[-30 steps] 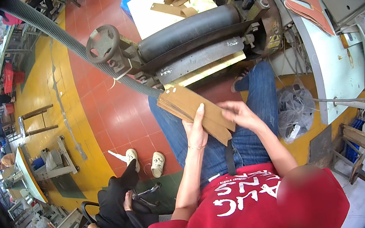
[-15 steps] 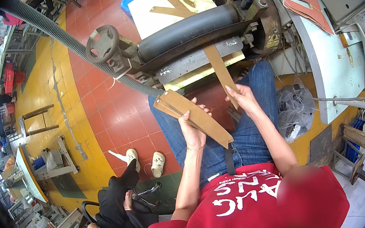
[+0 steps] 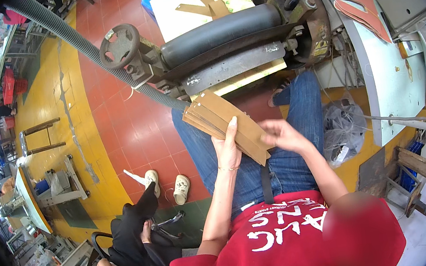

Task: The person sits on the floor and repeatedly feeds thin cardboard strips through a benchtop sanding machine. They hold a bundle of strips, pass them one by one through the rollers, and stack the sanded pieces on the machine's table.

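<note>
L hand (image 3: 227, 152) has a firm grip on a fanned stack of brown strips (image 3: 217, 115), over the jeans (image 3: 303, 106). R hand (image 3: 283, 136) half curled at the stack's edge, blurry, can't tell from here if it's pinching one. Black roller (image 3: 222, 32) up front w/ loose strips (image 3: 216, 8) behind. Red tile (image 3: 131, 135) mid-floor, yellow floor (image 3: 51, 113) left, pale green table (image 3: 396, 89) right w/ orange pcs (image 3: 360, 14).
</note>
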Demonstrator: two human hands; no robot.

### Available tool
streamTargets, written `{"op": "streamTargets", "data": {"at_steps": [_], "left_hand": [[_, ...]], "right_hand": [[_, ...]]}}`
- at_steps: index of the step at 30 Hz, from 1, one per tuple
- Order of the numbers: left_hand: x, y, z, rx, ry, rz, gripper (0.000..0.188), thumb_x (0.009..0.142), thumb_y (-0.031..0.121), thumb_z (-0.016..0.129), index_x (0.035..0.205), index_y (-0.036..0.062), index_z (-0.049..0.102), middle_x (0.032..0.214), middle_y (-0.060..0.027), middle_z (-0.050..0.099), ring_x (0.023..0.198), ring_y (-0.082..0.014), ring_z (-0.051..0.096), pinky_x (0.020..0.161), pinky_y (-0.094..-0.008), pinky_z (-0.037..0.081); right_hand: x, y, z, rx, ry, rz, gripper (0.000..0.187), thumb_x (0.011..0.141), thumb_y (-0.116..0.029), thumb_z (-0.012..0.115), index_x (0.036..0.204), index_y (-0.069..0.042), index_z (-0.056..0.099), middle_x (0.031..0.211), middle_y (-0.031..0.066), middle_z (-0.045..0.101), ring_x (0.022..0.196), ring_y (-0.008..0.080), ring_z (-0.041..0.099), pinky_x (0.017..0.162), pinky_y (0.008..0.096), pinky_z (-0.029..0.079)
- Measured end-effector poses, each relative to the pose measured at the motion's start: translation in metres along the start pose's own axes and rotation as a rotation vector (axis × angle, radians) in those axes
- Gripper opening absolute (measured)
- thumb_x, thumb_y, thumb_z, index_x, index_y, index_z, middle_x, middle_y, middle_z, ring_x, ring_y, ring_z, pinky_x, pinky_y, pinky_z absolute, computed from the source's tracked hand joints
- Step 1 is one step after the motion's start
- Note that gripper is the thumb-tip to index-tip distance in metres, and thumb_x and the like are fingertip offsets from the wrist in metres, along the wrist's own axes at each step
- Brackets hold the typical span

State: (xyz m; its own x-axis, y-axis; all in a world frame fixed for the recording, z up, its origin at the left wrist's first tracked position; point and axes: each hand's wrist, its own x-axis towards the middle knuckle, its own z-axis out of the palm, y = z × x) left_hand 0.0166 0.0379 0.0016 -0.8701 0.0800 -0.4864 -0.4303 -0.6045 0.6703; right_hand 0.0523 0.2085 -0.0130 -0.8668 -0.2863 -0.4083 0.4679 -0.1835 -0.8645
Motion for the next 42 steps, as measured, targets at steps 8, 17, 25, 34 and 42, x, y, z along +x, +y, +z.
{"op": "streamTargets", "data": {"at_steps": [8,17,25,34,42], "left_hand": [[-0.004,0.003,0.003,-0.022,0.025,-0.029,0.041,0.093,0.026,0.053,0.123,-0.0005,0.046,0.111,-0.0137,0.058,0.096,-0.0214,0.059,0.078,-0.0351,0.053],[-0.006,0.002,-0.013,-0.241,-0.073,-0.083,0.05,0.09,0.031,0.039,0.128,-0.0019,0.042,0.096,-0.0134,0.055,0.088,-0.023,0.057,0.079,-0.0396,0.05],[-0.008,0.006,0.004,-0.043,-0.027,-0.062,0.034,0.094,0.02,0.049,0.12,-0.0006,0.047,0.1,-0.0146,0.06,0.089,-0.0238,0.062,0.076,-0.0373,0.054],[0.001,0.005,0.004,-0.01,0.055,0.031,0.029,0.088,0.009,0.061,0.115,0.0038,0.052,0.104,-0.0044,0.059,0.092,-0.0135,0.059,0.079,-0.0294,0.051],[0.003,0.003,0.003,-0.127,0.036,0.062,0.033,0.09,0.017,0.058,0.118,0.0016,0.048,0.092,-0.0049,0.056,0.082,-0.0144,0.056,0.073,-0.0307,0.051]], "right_hand": [[0.018,-0.002,-0.025,-0.184,0.417,0.02,0.02,0.091,-0.024,0.06,0.086,-0.005,0.061,0.068,0.0024,0.062,0.053,0.0032,0.049,0.047,0.0185,0.037],[0.015,0.017,-0.013,0.094,0.457,0.252,0.024,0.091,-0.03,0.059,0.082,-0.008,0.059,0.061,-0.0016,0.056,0.046,0.0013,0.041,0.041,0.017,0.03],[0.06,-0.01,-0.011,0.067,0.433,-0.017,0.03,0.094,-0.033,0.053,0.094,-0.004,0.06,0.071,-0.0006,0.057,0.055,0.0027,0.048,0.047,0.0177,0.036],[0.03,0.003,0.0,0.058,0.272,-0.049,0.064,0.085,-0.032,0.065,0.135,0.0,0.038,0.124,0.0149,0.052,0.114,0.0211,0.051,0.096,0.0331,0.041],[0.003,-0.008,0.007,-0.258,0.413,-0.048,0.017,0.082,-0.018,0.071,0.083,-0.003,0.062,0.071,-0.0017,0.063,0.062,0.0016,0.052,0.056,0.0201,0.043]]}}
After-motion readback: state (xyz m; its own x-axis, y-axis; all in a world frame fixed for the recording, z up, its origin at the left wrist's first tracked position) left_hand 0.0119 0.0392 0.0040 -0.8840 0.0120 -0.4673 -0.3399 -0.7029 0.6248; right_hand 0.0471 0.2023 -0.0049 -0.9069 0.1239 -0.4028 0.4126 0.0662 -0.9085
